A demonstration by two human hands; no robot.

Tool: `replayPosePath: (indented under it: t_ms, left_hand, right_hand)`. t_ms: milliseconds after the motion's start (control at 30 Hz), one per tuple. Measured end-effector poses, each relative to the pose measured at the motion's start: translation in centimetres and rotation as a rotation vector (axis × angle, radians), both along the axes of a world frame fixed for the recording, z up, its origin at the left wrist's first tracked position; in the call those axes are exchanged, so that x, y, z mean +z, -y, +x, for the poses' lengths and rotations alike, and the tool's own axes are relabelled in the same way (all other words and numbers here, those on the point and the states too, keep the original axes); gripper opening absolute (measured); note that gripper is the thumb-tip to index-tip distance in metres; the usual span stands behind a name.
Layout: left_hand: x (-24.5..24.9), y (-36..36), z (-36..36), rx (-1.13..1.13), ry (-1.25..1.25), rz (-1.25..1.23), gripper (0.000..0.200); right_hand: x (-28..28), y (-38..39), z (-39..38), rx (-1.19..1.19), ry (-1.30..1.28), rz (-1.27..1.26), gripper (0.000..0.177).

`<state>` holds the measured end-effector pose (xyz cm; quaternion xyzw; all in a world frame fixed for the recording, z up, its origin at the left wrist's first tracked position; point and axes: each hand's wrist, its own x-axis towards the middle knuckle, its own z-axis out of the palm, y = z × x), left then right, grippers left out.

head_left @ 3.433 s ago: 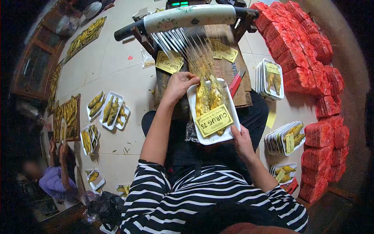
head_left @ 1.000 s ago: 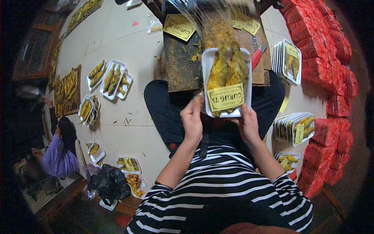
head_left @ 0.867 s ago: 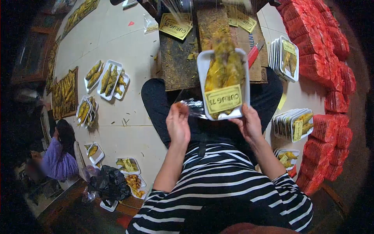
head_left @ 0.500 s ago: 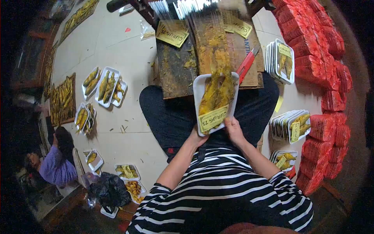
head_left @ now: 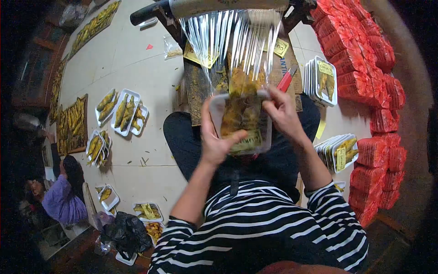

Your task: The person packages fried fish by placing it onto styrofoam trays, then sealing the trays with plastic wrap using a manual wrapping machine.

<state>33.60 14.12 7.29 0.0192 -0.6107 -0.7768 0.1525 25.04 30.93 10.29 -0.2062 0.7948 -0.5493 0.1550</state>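
Observation:
A white foam tray [head_left: 218, 108] of yellow-coated fish [head_left: 237, 119] is held over my lap, slightly smeared by motion. A yellow paper label [head_left: 248, 145] lies across its near end. My left hand [head_left: 215, 142] grips the tray's left side, thumb over the top. At the far right corner, my right hand [head_left: 284, 114] is closed on the rim, its fingers by the film. Clear cling film [head_left: 228, 43] stretches in shiny creases from a roll [head_left: 219, 6] at the top down to the tray.
A red box cutter [head_left: 284, 81] lies on stained cardboard [head_left: 195, 100] beyond the tray. Stacked fish trays [head_left: 323, 82] and red packages [head_left: 365, 91] stand at the right. More fish trays [head_left: 126, 112] sit on the left floor, near a person in a purple top [head_left: 66, 203].
Film now stretches from the roll to the tray. My left hand shifted to the tray's left side, my right hand up to its far right corner. The tray moved slightly left.

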Motion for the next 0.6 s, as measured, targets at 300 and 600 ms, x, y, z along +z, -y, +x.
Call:
replayPosePath:
  t_ms: [300, 600]
  left_hand:
    - [2.7, 5.7, -11.9, -0.146, 0.295, -0.219, 0.055]
    - [-3.0, 3.0, -8.9, -0.011, 0.293, 0.015, 0.022]
  right_hand:
    - [1.8, -1.4, 3.9, 0.218, -0.319, -0.192, 0.045]
    - [-4.2, -1.1, -2.9, -0.478, -0.501, 0.411, 0.033]
